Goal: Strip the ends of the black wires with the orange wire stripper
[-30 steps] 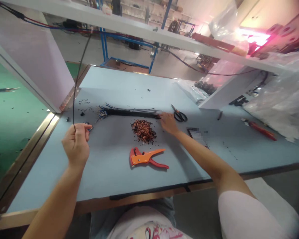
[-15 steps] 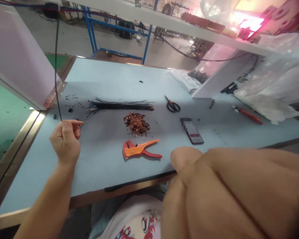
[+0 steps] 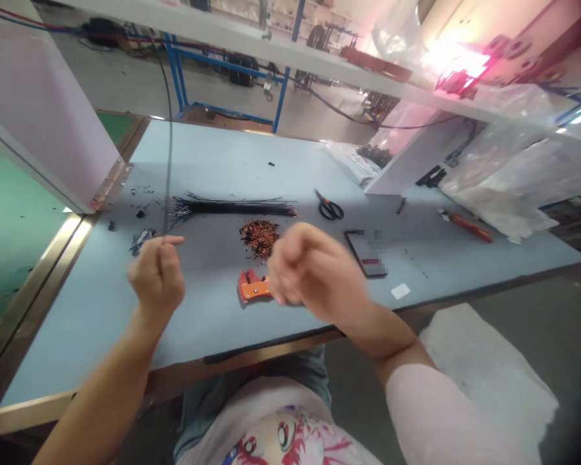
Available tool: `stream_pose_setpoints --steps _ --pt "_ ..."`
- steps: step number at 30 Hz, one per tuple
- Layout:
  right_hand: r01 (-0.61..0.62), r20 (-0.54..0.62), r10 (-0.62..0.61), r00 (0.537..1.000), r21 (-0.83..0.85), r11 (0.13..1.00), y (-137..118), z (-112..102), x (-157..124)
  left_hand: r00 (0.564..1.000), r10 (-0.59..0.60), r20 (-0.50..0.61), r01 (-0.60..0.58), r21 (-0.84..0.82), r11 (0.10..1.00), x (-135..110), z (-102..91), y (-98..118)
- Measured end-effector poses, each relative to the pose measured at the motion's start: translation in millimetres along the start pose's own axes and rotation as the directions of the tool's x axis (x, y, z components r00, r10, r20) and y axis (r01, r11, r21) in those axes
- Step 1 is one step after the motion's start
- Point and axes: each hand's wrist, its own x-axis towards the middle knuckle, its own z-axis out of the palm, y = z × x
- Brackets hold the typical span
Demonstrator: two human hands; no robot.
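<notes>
My left hand [image 3: 157, 274] is closed in a pinch on a thin black cable [image 3: 168, 148] that rises upward from the fingers. Blurred by motion, my right hand [image 3: 307, 271] hovers over the handles of the orange and red wire stripper [image 3: 255, 289] and covers them; whether its fingers touch the tool I cannot tell. Just beyond lies a pile of copper-coloured and black scraps [image 3: 257, 237]. Behind it a bundle of black cables [image 3: 237, 208] lies lengthwise, with blue and bare ends fanned out at the left.
Black-handled snips [image 3: 330, 208] and a phone [image 3: 368, 255] lie to the right of the scraps. Farther right are a red-handled tool [image 3: 472, 229] and plastic bags [image 3: 503, 174]. A white panel [image 3: 48, 116] borders the left side; a shelf beam [image 3: 319, 58] crosses overhead.
My right hand has come in from the near right to the wire stripper. My left hand has moved right with the cable. A small white card and a white sack now show at the right.
</notes>
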Motion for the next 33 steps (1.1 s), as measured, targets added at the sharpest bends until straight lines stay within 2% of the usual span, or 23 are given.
stream_pose_setpoints --steps 1,2,4,5,7,8,10,11,13,14,15,16,18,19,20,22,24,26,28,31,33 --pt "-0.011 -0.015 0.012 1.0 0.055 0.998 6.4 -3.9 9.2 0.989 0.139 0.057 -0.14 0.018 0.99 -4.7 3.2 2.1" --pt "-0.018 -0.037 0.022 0.999 0.108 0.994 12.5 -9.3 16.4 0.956 0.267 0.12 -0.271 0.023 0.962 -9.1 6.8 4.9" --pt "0.014 -0.11 0.004 0.994 0.159 0.987 21.5 -24.2 23.0 0.855 0.458 0.242 -0.478 0.027 0.878 -16.7 14.6 11.1" --pt "0.047 -0.14 -0.025 0.99 0.153 0.987 24.1 -33.0 22.2 0.803 0.511 0.306 -0.544 0.028 0.839 -19.9 18.3 13.6" --pt "0.146 -0.227 -0.114 0.967 0.128 0.981 27.0 -49.8 14.0 0.711 0.56 0.425 -0.628 0.024 0.778 -24.6 24.8 15.7" --pt "0.19 -0.271 -0.157 0.95 0.103 0.976 28.3 -56.7 7.9 0.68 0.57 0.461 -0.65 0.02 0.76 -26.3 27.4 15.3" --pt "0.248 -0.357 -0.222 0.907 0.026 0.969 32.7 -65.5 -5.2 0.655 0.571 0.494 -0.665 0.019 0.746 -28.7 31.1 13.5" --pt "0.255 -0.393 -0.241 0.887 -0.018 0.967 36.3 -67.2 -11.2 0.661 0.557 0.503 -0.653 0.021 0.757 -29.5 32.1 13.3" --pt "0.23 -0.426 -0.246 0.87 -0.089 0.969 45.9 -64.9 -20.8 0.698 0.461 0.548 -0.551 0.0 0.835 -30.5 32.8 16.5" --pt "0.202 -0.416 -0.227 0.88 -0.104 0.974 51.7 -61.3 -24.2 0.708 0.379 0.596 -0.448 -0.037 0.893 -30.8 32.6 20.5" --pt "0.169 -0.386 -0.197 0.901 -0.108 0.98 58.1 -56.4 -26.5 0.693 0.287 0.662 -0.309 -0.087 0.947 -30.9 32.2 25.9" --pt "0.129 -0.331 -0.157 0.93 -0.105 0.986 64.7 -50.7 -27.7 0.653 0.197 0.731 -0.141 -0.138 0.98 -31.0 31.5 32.4" --pt "0.072 -0.202 -0.09 0.975 -0.096 0.993 77.8 -38.6 -27.1 0.542 0.089 0.835 0.182 -0.221 0.958 -30.5 29.5 45.7" --pt "0.057 -0.147 -0.071 0.987 -0.1 0.993 83.7 -33.5 -25.5 0.508 0.065 0.859 0.297 -0.246 0.923 -29.8 28.2 51.0" --pt "0.037 -0.096 -0.047 0.994 -0.107 0.994 88.7 -29.8 -23.4 0.501 0.045 0.864 0.371 -0.262 0.891 -28.7 27.0 54.5" --pt "0.023 -0.048 -0.032 0.998 -0.168 0.985 95.2 -28.2 -19.2 0.554 0.006 0.832 0.406 -0.277 0.871 -25.5 24.8 54.7" --pt "0.048 -0.091 -0.081 0.993 -0.318 0.947 97.5 -35.1 -17.5 0.649 -0.016 0.76 0.331 -0.263 0.906 -21.4 23.7 45.7" --pt "0.069 -0.186 -0.2 0.962 -0.543 0.837 97.6 -48.9 -19.2 0.745 -0.028 0.667 0.229 -0.216 0.949 -17.8 23.1 31.4" --pt "0.058 -0.205 -0.298 0.932 -0.728 0.683 98.4 -65.1 -23.2 0.82 -0.07 0.568 0.194 -0.16 0.968 -15.3 22.6 17.8" --pt "0.127 -0.017 -0.305 0.952 -0.887 0.444 104.3 -84.0 -29.5 0.87 -0.145 0.472 0.224 -0.115 0.968 -13.7 21.9 7.6" --pt "0.189 0.111 -0.249 0.962 -0.929 0.318 111.1 -89.9 -32.2 0.877 -0.121 0.464 0.197 -0.119 0.973 -14.2 22.5 7.7"
